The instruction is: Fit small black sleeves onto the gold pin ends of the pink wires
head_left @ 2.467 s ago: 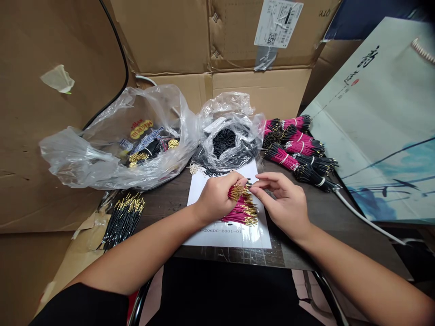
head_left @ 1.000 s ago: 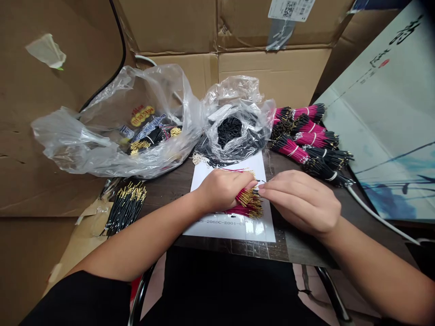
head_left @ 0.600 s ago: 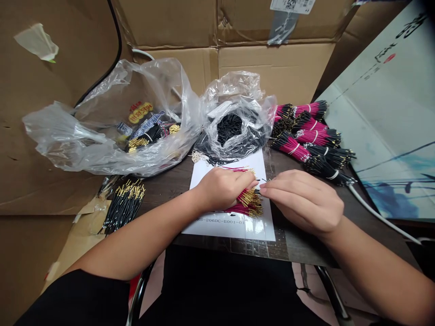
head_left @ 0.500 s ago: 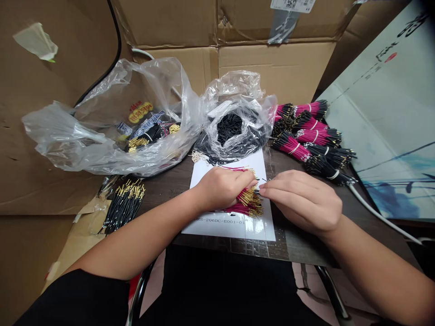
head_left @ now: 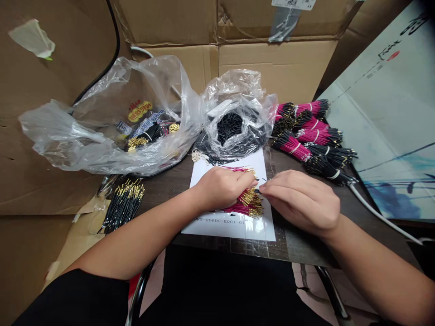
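My left hand (head_left: 220,185) is closed around a bunch of magenta wires (head_left: 246,197) with gold metal terminals that point right. More such wires lie beneath it on a white printed sheet (head_left: 234,229). Just right of the terminals, my right hand (head_left: 304,201) is closed in a pinch, its fingertips on a small black sleeve close to the gold ends. A second thin dark piece pokes out above those fingers. Whether the sleeve touches a terminal I cannot tell. Behind my hands stands an open clear bag (head_left: 253,136) full of small black sleeves (head_left: 229,128).
Tied bundles of magenta and black wires (head_left: 316,131) are piled at the right. A large clear plastic bag (head_left: 91,149) with wire bundles stands at the left, above loose black wires (head_left: 124,206) with gold ends. Cardboard walls (head_left: 275,68) close off the back. A white cable (head_left: 384,215) crosses the right side.
My right hand has shifted very slightly left, its fingertips still by the gold terminals. My left hand keeps its hold on the magenta wires. The view has tilted a little.
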Demonstrator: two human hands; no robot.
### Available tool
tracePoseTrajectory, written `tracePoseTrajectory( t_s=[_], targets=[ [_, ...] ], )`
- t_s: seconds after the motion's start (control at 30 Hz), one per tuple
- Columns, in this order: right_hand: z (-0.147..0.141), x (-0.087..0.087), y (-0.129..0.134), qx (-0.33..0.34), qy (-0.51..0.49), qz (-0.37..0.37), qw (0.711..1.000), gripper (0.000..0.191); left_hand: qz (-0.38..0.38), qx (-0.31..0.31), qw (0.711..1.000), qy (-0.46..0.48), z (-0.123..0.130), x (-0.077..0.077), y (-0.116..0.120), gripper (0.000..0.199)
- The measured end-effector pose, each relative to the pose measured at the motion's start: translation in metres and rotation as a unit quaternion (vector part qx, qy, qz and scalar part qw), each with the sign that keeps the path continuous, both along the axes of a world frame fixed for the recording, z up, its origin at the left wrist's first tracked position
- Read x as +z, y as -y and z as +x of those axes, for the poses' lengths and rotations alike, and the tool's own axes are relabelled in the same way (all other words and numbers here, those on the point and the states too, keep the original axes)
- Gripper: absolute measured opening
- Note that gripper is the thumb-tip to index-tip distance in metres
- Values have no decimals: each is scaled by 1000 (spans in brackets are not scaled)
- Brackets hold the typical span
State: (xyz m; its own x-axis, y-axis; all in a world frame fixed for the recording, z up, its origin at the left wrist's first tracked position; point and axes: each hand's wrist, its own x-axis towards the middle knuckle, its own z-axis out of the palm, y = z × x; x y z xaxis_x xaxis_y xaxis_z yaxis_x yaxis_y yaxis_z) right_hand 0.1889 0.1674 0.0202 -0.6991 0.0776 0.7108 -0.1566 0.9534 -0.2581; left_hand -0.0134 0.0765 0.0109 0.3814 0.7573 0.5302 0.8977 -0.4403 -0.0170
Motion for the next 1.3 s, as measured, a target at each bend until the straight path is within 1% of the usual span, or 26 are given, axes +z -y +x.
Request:
tracePoseTrajectory(
  t_s=[0.33,0.47,0.7,0.93,1.17,1.3],
  targets=[
    [1,-2,-1,3,9,3,1000,43,-6,7,1000,-5,0,0,0,28],
    [3,-1,-1,10,14,16,1000,44,1,11,1000,-6,1,-2,0,28],
    [4,-3,-1,-2,4,24,1000,44,20,33,999,-29,2,-2,1,26],
    [3,2,0,3,17,57,998,44,37,35,998,-41,3,0,1,23],
    [2,-3,1,-1,20,10,1000,45,47,28,997,-49,4,0,2,21],
    [1,-5,0,-7,27,12,1000,40,39,27,998,-52,4,-1,2,20]
  ],
)
